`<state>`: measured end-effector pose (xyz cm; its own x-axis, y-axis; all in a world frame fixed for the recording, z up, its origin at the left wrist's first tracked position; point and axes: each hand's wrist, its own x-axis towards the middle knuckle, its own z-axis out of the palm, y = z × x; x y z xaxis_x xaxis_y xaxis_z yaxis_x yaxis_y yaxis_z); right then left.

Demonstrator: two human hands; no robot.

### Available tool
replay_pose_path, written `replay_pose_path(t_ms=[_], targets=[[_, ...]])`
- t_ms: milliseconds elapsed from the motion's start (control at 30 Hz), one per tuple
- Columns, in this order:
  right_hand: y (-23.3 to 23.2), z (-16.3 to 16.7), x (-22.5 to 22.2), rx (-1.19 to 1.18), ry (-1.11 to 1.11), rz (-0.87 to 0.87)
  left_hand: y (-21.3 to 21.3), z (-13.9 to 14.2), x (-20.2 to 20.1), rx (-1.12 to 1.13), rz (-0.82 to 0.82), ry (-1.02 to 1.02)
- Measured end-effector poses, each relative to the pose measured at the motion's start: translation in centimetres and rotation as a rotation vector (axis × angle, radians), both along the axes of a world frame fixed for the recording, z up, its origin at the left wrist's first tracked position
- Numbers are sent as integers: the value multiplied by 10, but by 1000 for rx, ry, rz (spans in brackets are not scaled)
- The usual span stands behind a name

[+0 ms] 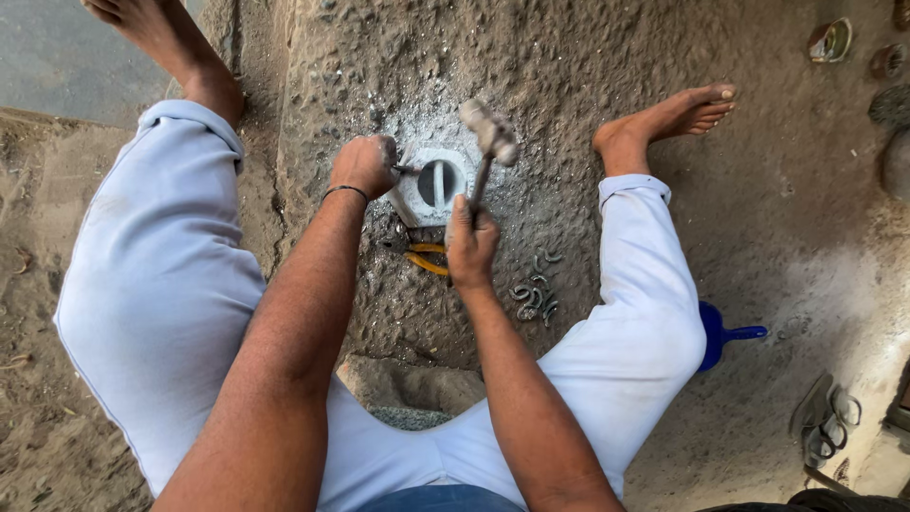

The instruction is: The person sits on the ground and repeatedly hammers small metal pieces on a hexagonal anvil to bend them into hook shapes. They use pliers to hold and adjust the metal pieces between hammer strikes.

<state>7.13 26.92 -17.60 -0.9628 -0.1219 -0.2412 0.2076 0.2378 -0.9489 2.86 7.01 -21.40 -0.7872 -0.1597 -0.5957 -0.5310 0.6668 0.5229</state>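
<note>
Steel hammer was gripped in right hand, raised at 1 o'clock over white block. Left hand was clamped on a small rod at 9 o'clock; striking judged underway, a square downward blow needed.

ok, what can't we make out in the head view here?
- Small dark metal piece held at the round white-grey block: mostly hidden inside the closed left hand.
- Hammer head: motion-blurred, shape unclear; right hand covers the lower handle.
- Yellow-handled pliers: partly behind the right hand.
- Small curved metal pieces on the ground: too small to count.
- Blue plastic scoop: half hidden by the right knee.
</note>
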Motion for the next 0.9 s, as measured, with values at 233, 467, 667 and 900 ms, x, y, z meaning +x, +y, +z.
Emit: replay_pose_path(t_ms=[233, 467, 667, 900], targets=[[-6, -27, 45, 386, -476, -22, 0, -3, -2, -16, -38, -30], [-1, -25, 28, 323, -267, -182, 1, -6, -4, 76, 6, -29], [-3, -26, 17, 127, 89, -47, -1, -5, 1, 9, -63, -9], [6, -41, 44, 572, -317, 104, 0, 1, -2, 10, -69, -53]])
